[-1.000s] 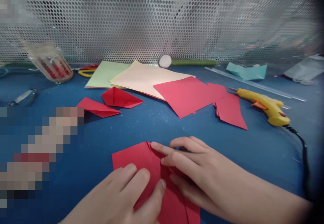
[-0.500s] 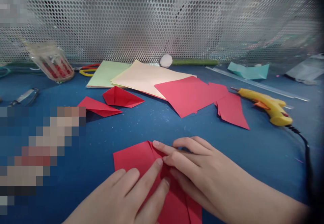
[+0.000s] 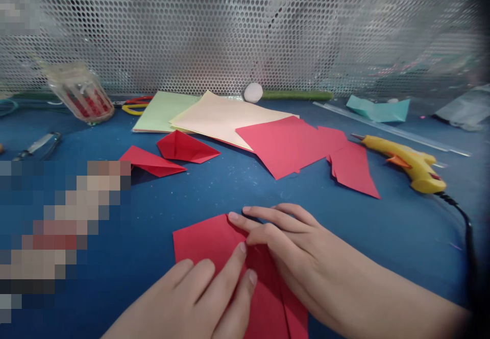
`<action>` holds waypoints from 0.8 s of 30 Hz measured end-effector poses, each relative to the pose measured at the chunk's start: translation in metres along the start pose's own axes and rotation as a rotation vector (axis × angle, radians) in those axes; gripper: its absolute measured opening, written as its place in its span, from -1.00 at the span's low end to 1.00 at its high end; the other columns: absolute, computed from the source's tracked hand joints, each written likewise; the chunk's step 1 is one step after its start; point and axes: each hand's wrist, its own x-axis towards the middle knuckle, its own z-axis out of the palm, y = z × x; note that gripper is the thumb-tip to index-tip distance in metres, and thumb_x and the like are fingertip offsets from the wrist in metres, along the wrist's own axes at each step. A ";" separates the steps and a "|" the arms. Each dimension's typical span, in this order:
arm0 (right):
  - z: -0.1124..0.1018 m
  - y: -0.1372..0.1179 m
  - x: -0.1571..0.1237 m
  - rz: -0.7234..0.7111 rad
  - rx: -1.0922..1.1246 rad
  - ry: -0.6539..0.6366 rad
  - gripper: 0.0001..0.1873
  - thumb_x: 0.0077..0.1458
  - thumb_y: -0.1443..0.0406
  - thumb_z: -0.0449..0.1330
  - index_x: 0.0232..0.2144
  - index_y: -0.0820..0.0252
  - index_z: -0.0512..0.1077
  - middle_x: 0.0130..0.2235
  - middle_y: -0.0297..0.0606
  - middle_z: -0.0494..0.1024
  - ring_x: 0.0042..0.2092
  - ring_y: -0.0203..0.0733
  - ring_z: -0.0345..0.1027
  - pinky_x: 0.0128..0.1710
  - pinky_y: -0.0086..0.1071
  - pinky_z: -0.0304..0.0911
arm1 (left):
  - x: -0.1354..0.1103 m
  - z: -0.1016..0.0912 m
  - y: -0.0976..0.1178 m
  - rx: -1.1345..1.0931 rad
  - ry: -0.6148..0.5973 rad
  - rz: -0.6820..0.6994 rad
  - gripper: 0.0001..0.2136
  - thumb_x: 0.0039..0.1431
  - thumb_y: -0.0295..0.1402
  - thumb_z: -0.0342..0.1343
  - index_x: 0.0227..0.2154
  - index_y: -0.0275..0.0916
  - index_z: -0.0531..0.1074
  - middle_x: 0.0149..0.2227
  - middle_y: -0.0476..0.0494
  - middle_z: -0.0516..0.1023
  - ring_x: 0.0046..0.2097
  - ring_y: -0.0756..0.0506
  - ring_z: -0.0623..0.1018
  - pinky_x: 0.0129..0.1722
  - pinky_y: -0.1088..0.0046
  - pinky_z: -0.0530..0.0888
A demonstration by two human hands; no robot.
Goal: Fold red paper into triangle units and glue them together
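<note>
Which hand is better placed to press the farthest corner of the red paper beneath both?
Probably the right hand: one fingertip lies at that corner of the red paper; the left hand touches it nearer the person.

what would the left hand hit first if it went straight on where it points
Probably the right hand: the left hand, on the nearest red paper, points forward-right toward it, with almost no gap showing; whether they touch is unclear.

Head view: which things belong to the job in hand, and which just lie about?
In the job:
red paper touched by left hand and right hand
possibly, by matching colour, folded red pieces and loose red sheets

Apparently just lying about:
yellow glue gun
clear jar
pale sheets
teal paper
white round object
</note>
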 end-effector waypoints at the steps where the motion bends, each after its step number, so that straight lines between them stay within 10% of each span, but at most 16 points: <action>1: -0.001 -0.001 0.001 -0.003 -0.016 -0.008 -0.41 0.23 0.58 -0.14 0.24 0.33 0.31 0.22 -0.19 0.51 0.25 -0.07 0.35 0.12 -0.12 0.34 | 0.000 0.002 0.001 0.001 0.021 -0.010 -0.76 0.36 -0.53 0.00 -0.04 -0.19 0.50 -0.07 -0.01 0.69 -0.29 -0.09 0.60 -0.37 0.34 0.43; 24: -0.003 0.001 0.008 -0.029 0.035 -0.088 -0.47 0.22 0.55 -0.12 0.20 0.33 0.28 0.35 -0.08 0.33 0.37 0.14 0.14 0.20 0.17 0.16 | 0.002 0.004 0.003 -0.002 0.170 -0.092 -0.58 0.48 -0.61 -0.27 -0.15 -0.15 0.51 -0.15 0.07 0.69 -0.24 -0.06 0.58 -0.32 0.30 0.37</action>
